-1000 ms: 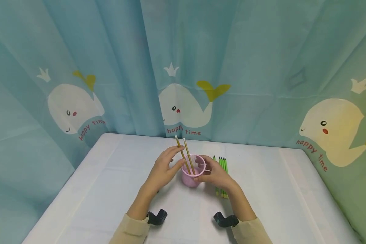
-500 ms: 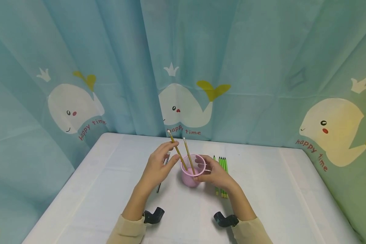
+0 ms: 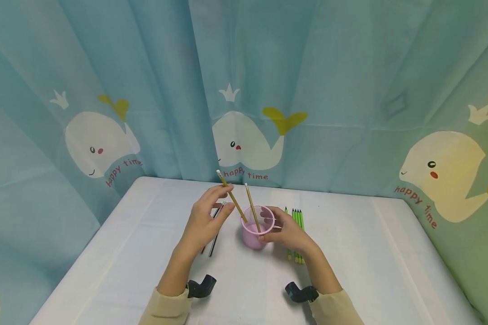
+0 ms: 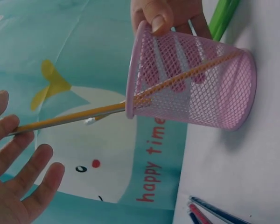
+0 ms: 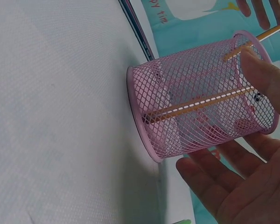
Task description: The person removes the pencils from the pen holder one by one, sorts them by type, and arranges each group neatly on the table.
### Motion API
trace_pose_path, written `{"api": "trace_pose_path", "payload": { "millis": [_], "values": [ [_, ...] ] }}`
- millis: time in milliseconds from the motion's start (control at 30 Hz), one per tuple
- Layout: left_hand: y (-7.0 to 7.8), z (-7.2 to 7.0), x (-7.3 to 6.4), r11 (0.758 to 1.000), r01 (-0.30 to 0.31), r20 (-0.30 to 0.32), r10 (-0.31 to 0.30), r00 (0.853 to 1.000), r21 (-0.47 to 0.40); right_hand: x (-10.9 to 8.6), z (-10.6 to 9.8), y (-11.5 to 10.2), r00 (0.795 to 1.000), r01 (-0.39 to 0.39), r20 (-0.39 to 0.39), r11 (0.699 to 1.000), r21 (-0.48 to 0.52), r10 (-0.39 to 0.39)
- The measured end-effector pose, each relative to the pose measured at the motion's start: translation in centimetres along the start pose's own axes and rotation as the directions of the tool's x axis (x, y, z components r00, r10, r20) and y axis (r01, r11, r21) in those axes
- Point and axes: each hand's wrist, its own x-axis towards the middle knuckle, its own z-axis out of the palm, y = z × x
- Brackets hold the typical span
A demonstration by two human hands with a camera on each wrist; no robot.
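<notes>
A yellow pencil with a white eraser end is pinched between thumb and fingers of my left hand. It leans up to the left, its lower end just inside the mouth of a pink mesh pencil cup. A second yellow pencil stands tilted in the cup, reaching down to its base in the left wrist view. My right hand grips the upright cup from the right, thumb near the rim and fingers spread along the far side.
Several green pencils lie side by side to the right of the cup, partly under the right hand. Dark slim pens or pencils lie to the left, partly hidden by the left hand. A blue whale-print curtain hangs behind the white table.
My left hand has moved left and slightly up, drawing its pencil higher out of the cup. The dark pens beneath it have come into view. The right hand and cup stay put.
</notes>
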Motion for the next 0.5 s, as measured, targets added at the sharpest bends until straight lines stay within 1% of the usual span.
{"api": "trace_pose_path", "payload": {
  "millis": [100,167,300,500],
  "values": [
    [0.09,-0.16,0.01,1.0,-0.008,-0.011,0.008,1.0,-0.018,-0.05,0.0,0.04,1.0,0.0,-0.002,1.0,-0.007,0.0],
    [0.13,-0.29,0.05,1.0,-0.017,-0.03,0.017,0.999,-0.017,-0.05,-0.01,0.03,1.0,0.0,-0.004,1.0,-0.006,0.0],
    [0.18,-0.59,0.17,0.999,-0.036,-0.084,0.034,0.996,-0.016,0.0,-0.01,-0.01,1.0,0.001,-0.003,1.0,0.009,-0.001],
    [-0.04,-0.98,0.26,0.998,-0.057,-0.174,0.056,0.983,0.003,0.03,0.02,0.0,1.0,-0.003,0.004,1.0,0.009,0.003]
  ]
}}
